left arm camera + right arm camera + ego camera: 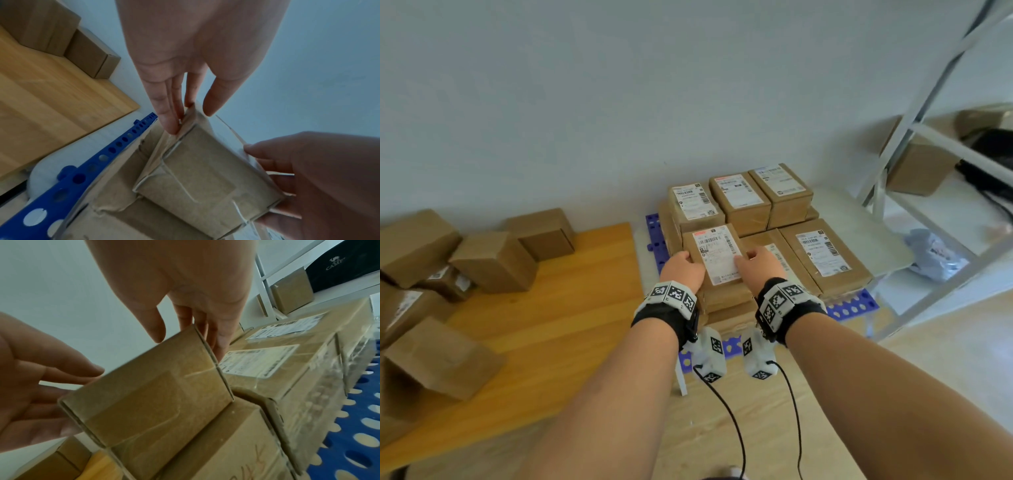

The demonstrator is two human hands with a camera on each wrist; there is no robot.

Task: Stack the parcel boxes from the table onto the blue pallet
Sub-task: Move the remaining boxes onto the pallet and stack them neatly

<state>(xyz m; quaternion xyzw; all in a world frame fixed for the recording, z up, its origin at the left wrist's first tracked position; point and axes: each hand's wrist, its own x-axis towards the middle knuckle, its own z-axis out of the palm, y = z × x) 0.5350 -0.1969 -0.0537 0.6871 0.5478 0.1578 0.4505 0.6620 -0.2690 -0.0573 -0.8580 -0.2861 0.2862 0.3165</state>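
Note:
A small brown parcel box (717, 255) with a white shipping label sits on top of the front left stack on the blue pallet (851, 308). My left hand (683, 265) presses straight fingers against its left side. My right hand (753, 260) presses its right side the same way, with the thumb over the top edge. In the left wrist view the box (201, 175) rests on another carton beside the pallet's rim (92, 164). The right wrist view shows the box (148, 402) tilted slightly on the carton beneath. Several labelled parcels (739, 198) fill the pallet's back and right.
Several plain brown boxes (493, 260) lie on the wooden table (551, 325) to the left. A white metal shelf (928, 147) holding a box stands at the right. A grey plastic bag (935, 255) lies on the floor beneath the shelf. A wall is behind the pallet.

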